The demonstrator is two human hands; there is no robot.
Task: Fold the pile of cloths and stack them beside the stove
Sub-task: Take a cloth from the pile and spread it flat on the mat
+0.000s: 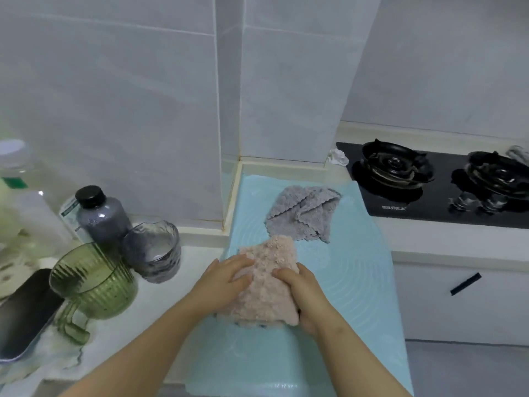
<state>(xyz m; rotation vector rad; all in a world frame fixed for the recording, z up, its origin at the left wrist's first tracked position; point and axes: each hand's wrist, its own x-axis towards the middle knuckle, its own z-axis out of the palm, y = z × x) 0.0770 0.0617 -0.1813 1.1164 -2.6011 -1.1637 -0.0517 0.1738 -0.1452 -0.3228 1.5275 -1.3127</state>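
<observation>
Two cloths are lying on a pale blue silicone mat (pixel 357 267) that is covering the counter (pixel 148 305) just left of the stove (pixel 429 207). The pink cloth (pixel 269 285), fluffy and already folded into a narrow block, is sitting at the near middle of the mat, with both hands working on it. The left hand (pixel 226 277) is resting on its left side, fingers stretched out fairly straight and pressing down on the pile. The right hand (pixel 303 299) is gripping the right edge, thumb curling over the top while the other fingers are tucking beneath the cloth.

Just behind the pink one, its near edge touching it, the grey cloth (pixel 300 216) is lying loosely folded, with scalloped edges and one corner flopping toward the stove. The stove is a black glass gas hob showing two burners, and a small crumpled white scrap (pixel 338 157) is sitting at its back left corner against the tiled wall.

Left of the mat, a dark bottle (pixel 100 216) with a black cap is standing beside a ribbed clear tumbler (pixel 154 253). A green ribbed glass mug (pixel 91 279) is standing nearer, in front of them. A black cabinet handle (pixel 465 284) is showing below the stove.
</observation>
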